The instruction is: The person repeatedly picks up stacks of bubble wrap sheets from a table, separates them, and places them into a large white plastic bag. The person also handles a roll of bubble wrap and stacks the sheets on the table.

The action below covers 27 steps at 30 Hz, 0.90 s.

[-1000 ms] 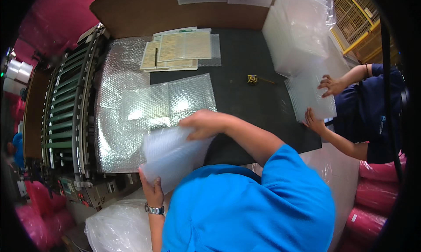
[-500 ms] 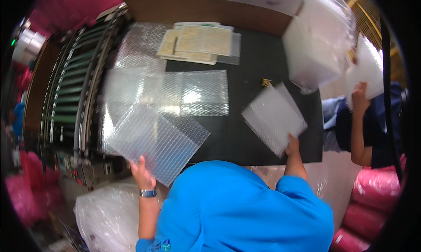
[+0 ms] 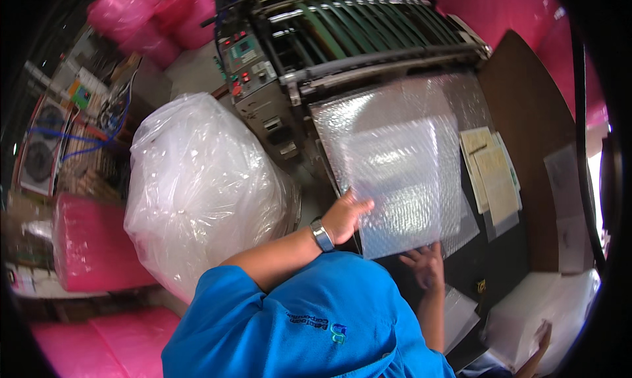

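My left hand [image 3: 347,218], with a metal watch [image 3: 322,236] on its wrist, grips the left edge of a clear bubble-wrap bag [image 3: 398,180], thumb on top. That bag lies over or just above other bubble-wrap sheets [image 3: 451,174] at the end of a roller conveyor. My right hand [image 3: 426,267] is close to the bag's near right corner, fingers spread, with nothing seen in it. Right of my right forearm, another bubble-wrap bag [image 3: 459,315] rests on the dark tabletop [image 3: 513,256].
A roller conveyor [image 3: 368,32] with a control panel [image 3: 243,55] stands ahead. Papers [image 3: 497,180] lie by a brown board [image 3: 536,95]. A large plastic-wrapped white bundle [image 3: 204,194] and pink rolls [image 3: 99,240] are at left. At lower right, a co-worker's hand [image 3: 541,338] touches a wrapped stack [image 3: 526,312].
My view has turned left toward the conveyor and wrapped bundle. My right hand has let go of the bag at right and come across toward the one in my left hand.
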Available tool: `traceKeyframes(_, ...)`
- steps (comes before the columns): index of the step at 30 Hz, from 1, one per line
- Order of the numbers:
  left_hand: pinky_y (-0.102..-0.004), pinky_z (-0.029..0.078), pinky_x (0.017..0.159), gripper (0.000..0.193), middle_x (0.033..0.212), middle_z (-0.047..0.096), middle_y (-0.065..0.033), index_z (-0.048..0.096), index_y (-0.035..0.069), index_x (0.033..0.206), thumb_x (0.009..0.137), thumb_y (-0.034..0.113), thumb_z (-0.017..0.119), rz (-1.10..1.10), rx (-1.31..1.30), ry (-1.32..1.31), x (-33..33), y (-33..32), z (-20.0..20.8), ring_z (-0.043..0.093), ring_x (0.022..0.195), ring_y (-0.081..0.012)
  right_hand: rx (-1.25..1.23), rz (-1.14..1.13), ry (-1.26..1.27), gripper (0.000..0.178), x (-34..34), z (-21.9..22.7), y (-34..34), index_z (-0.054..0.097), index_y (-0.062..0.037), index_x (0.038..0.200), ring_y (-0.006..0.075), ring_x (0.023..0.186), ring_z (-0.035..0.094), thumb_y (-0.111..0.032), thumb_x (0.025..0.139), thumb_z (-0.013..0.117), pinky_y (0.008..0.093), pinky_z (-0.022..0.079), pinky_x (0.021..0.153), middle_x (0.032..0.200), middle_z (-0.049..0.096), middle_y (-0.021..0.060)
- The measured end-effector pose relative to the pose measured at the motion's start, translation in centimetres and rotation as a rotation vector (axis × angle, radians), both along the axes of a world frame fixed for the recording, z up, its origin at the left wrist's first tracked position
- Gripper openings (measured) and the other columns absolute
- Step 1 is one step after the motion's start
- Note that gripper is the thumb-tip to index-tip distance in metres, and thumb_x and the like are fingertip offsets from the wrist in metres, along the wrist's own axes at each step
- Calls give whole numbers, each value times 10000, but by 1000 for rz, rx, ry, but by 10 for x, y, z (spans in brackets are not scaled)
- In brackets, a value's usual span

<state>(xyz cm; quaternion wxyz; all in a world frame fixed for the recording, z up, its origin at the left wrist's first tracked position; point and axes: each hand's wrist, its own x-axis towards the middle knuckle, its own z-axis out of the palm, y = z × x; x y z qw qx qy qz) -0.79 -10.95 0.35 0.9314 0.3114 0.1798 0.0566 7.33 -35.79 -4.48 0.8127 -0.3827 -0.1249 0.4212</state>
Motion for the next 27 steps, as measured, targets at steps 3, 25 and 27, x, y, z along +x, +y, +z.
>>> traceKeyframes(3, -370, 356, 909, 472, 1186, 422, -85, 305, 87, 1240, 815, 79, 509, 104, 131, -84, -13, 10, -5, 408, 1103, -221, -212, -192, 40, 692, -7, 30, 83, 156, -131, 1330, 202, 878, 518, -3, 756, 521, 330, 478, 677, 1116, 466, 164)
traceKeyframes(25, -134, 323, 438, 262, 939, 577, -18, 537, 65, 1066, 850, 209, 499, 1329, 945, 280, -319, 331, 156, 434, 589, 5, -135, 941, -930, 544, -150, 124, 430, 355, -191, 1269, 148, 607, 563, 52, 785, 406, 274, 473, 514, 1045, 507, 131)
traceKeyframes(27, -138, 328, 426, 256, 927, 579, -21, 533, 61, 1077, 858, 179, 475, 1259, 951, 257, -314, 328, 170, 430, 569, 4, -192, 1138, -1065, 593, -159, 135, 456, 308, -172, 1293, 144, 575, 567, 62, 753, 380, 273, 485, 526, 1057, 520, 133)
